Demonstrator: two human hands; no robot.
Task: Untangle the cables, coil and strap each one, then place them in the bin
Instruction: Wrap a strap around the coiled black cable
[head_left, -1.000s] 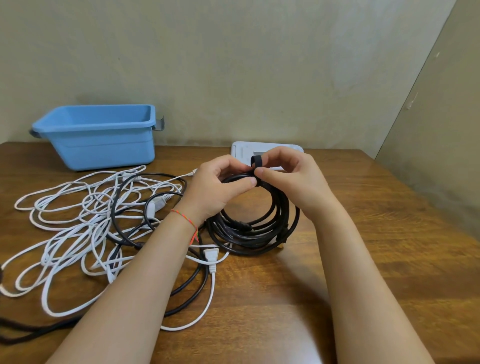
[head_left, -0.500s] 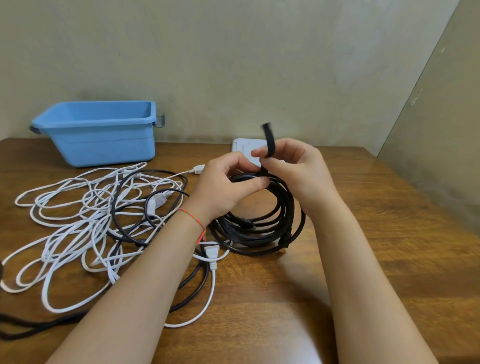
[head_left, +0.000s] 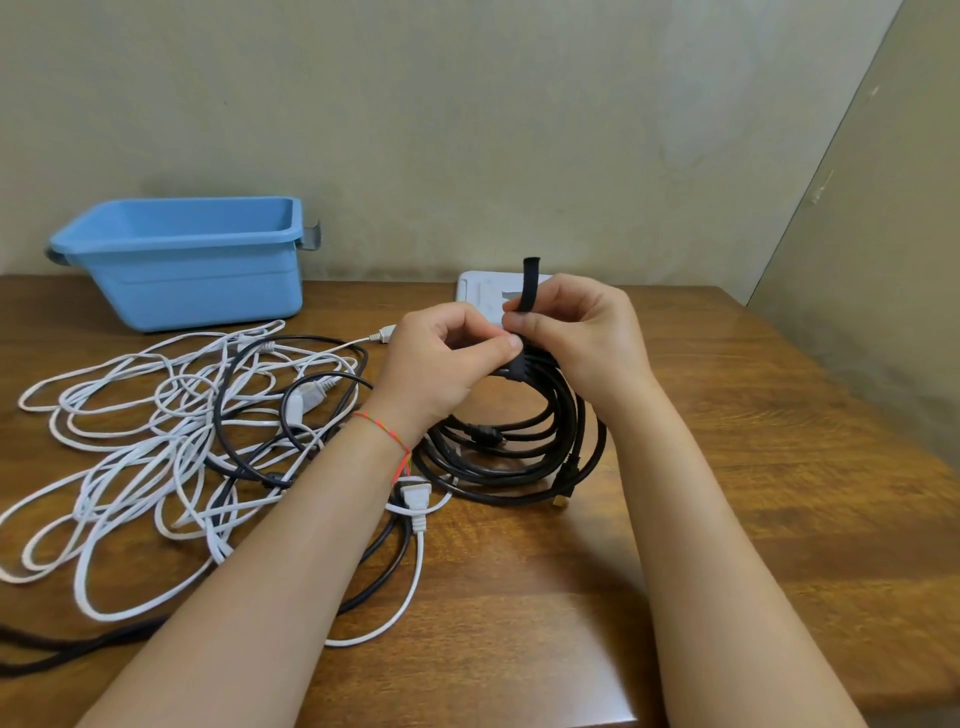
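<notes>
Blue bin (head_left: 182, 275) far-left | tangled cables (head_left: 171, 447) between | white device (head_left: 480, 291) behind hands

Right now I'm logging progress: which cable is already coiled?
The black cable held upright between the left hand and right hand, getting its strap. The white cables and thinner black one beside them lie loose and tangled.

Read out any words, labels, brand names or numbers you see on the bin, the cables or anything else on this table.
No text can be read in this view.
Blue bin: plain walls, no label showing.
White flat device behind the hands: faint grey marks, too small and blurred to read.
Black strap and black cable coil: no print visible.
White plug: no legible marking.
</notes>
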